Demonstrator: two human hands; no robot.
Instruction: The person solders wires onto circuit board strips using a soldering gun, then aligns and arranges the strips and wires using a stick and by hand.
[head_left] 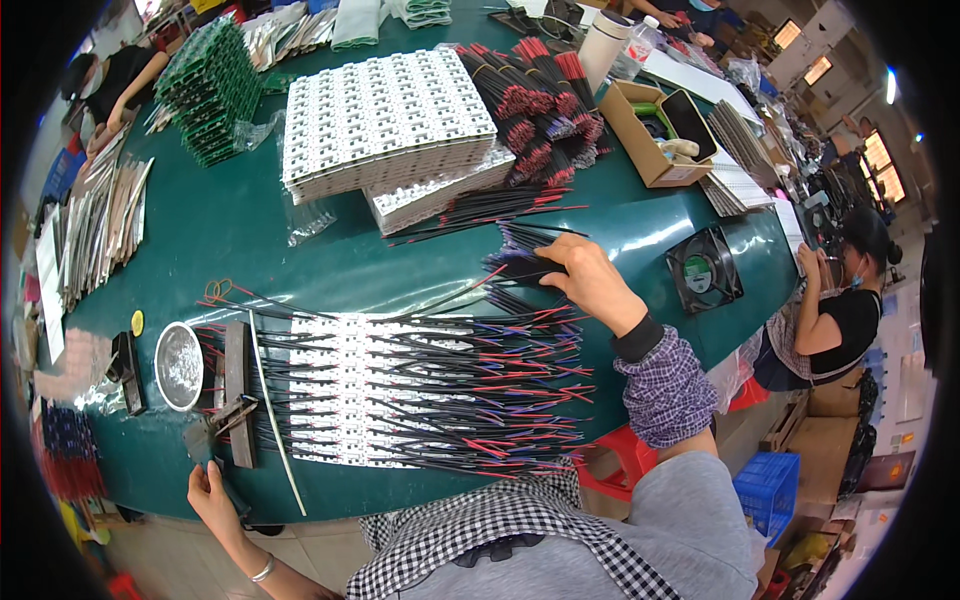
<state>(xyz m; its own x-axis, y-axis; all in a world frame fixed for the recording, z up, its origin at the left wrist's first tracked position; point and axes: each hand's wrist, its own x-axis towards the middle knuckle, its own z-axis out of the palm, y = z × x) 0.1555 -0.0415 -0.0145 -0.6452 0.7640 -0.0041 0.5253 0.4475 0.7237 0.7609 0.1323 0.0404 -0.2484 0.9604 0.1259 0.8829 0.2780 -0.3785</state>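
Note:
My right hand (595,285) reaches over the table, thumb and fingers closed on black wires (525,262) with bluish ends, beside a loose pile of them. At the table's near left edge, my left hand (215,505) has its fingers bent together at a dark grey tool (205,438); what they grip is hard to make out. Between the hands lies a white perforated panel (350,385) with rows of black wires across it. Their red and blue ends fan out (530,390) to the right. A pale thin strip (272,410) and a dark bar (238,385) lie along its left side.
A round metal bowl (180,367) stands left of the bar. Behind are stacked white panels (385,120), bundled red-tipped wires (540,100), green stacked parts (210,90) and a cardboard box (665,135). A black fan (704,268) lies to the right. A co-worker (840,300) sits at the right.

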